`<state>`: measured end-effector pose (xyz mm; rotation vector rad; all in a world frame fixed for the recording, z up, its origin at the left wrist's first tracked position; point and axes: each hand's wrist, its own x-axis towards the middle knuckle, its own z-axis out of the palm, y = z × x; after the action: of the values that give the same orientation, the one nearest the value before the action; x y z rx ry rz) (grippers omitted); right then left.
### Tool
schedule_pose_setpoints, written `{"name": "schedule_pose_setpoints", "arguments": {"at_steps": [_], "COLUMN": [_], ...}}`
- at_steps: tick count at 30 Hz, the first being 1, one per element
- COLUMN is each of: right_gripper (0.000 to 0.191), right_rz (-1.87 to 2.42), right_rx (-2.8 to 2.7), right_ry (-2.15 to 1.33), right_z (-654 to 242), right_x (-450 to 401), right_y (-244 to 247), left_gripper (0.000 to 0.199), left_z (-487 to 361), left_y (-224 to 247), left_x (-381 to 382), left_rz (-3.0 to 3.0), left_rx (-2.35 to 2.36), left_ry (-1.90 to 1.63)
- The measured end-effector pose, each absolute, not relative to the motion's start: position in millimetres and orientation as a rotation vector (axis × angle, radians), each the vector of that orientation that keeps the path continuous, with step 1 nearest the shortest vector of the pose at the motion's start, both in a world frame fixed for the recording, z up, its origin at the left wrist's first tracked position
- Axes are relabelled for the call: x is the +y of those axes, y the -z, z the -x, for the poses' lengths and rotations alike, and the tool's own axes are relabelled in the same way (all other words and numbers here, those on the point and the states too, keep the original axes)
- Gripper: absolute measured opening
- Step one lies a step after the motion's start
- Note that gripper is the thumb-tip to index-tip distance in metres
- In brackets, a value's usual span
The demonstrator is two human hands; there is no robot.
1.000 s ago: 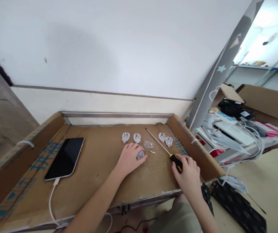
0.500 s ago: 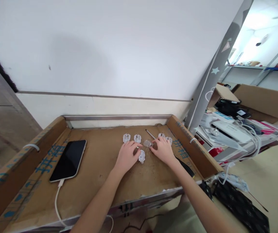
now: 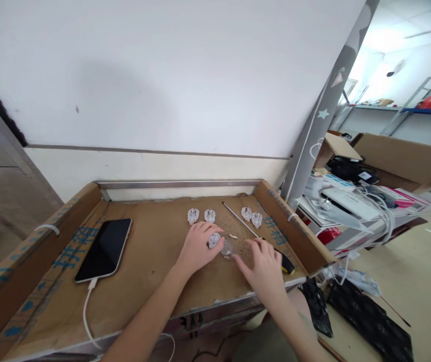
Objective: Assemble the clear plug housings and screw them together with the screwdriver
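My left hand (image 3: 199, 245) holds a round white plug part (image 3: 214, 240) between thumb and fingers. Just right of it, a clear plastic cover (image 3: 227, 249) lies on the cardboard. My right hand (image 3: 261, 261) has its thumb and fingers apart, its thumb tip close to the cover. A small pale piece (image 3: 233, 236) rests above the cover. Two pronged plug parts, one at the left (image 3: 193, 215) and one beside it (image 3: 209, 215), stand behind my left hand. Two more (image 3: 246, 213) (image 3: 256, 219) are at the right. A long screwdriver (image 3: 242, 221) lies beyond my right hand.
A black phone (image 3: 104, 250) with a white cable lies on the left of the cardboard-lined table (image 3: 143, 281). Raised cardboard edges (image 3: 298, 226) flank the work surface. Boxes, papers and cables crowd the right; black plastic (image 3: 369, 317) is on the floor.
My left hand now holds the plug part that lay on the cardboard. My right hand has moved down, away from the right-hand plug parts, and the clear cover lies lower.
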<state>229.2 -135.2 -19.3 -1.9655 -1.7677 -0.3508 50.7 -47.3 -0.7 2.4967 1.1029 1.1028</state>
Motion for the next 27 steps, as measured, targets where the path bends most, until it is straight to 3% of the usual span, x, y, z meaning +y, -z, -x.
{"name": "schedule_pose_setpoints", "arguments": {"at_steps": [7, 14, 17, 27], "right_gripper": [0.03, 0.041, 0.039, 0.024], "right_rz": [1.931, 1.677, 1.471, 0.972], "right_rx": [-1.885, -1.617, -1.391, -1.371], "right_ry": [0.3, 0.236, 0.406, 0.68], "right_z": [-297, -295, -278, -245], "right_x": [-141, -149, -140, -112], "right_y": [10, -96, -133, -174], "left_gripper": [0.01, 0.008, 0.008, 0.007], "left_z": [-62, -59, -59, -57], "left_y": [5, 9, 10, 8], "left_x": [-55, -51, -51, -54], "left_rz": [-2.628, -2.566, -2.56, -2.523], "left_rx": [0.878, 0.939, 0.935, 0.97], "left_ry": [-0.785, -0.735, -0.735, -0.736]}}
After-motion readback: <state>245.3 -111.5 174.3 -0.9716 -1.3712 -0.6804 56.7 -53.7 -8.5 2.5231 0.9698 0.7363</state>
